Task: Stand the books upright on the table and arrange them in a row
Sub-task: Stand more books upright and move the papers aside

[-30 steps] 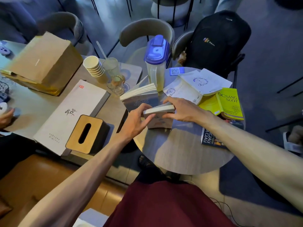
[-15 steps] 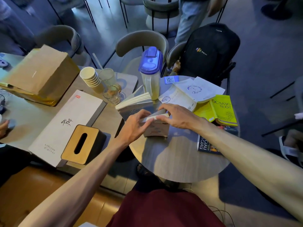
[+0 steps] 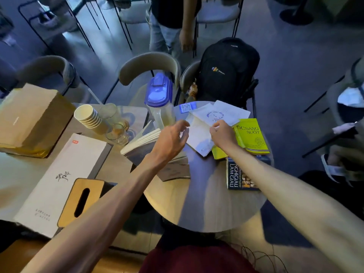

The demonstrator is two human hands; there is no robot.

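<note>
1. The round table [image 3: 206, 209] has a pale wood-look top; its near half is bare, and the books crowd its far edge.
2. Left hand [image 3: 171, 140] hovers over the table's far left part with fingers spread, holding nothing.
3. Right hand [image 3: 222, 134] is at the far edge, fingers curled together on the white book [image 3: 199, 133] — it seems to pinch the cover's edge, though blur makes that hard to confirm.
4. Two grey books stand upright at the left edge: the nearer one [image 3: 173, 170] below the left wrist, the other [image 3: 137, 146] just behind it with pages fanned.
5. A yellow book [image 3: 254, 134] lies at the far right edge, partly on a dark blue book [image 3: 240, 178] lying flat.
6. A jug [image 3: 159, 101] with a blue lid stands at the far left edge.
7. A second table [image 3: 11, 174] adjoins on the left — box [image 3: 59, 180], tissue holder [image 3: 82, 200], cups [image 3: 88, 117].
8. Beyond: chairs, a backpack [image 3: 226, 69] on one, grey floor, a person standing.
</note>
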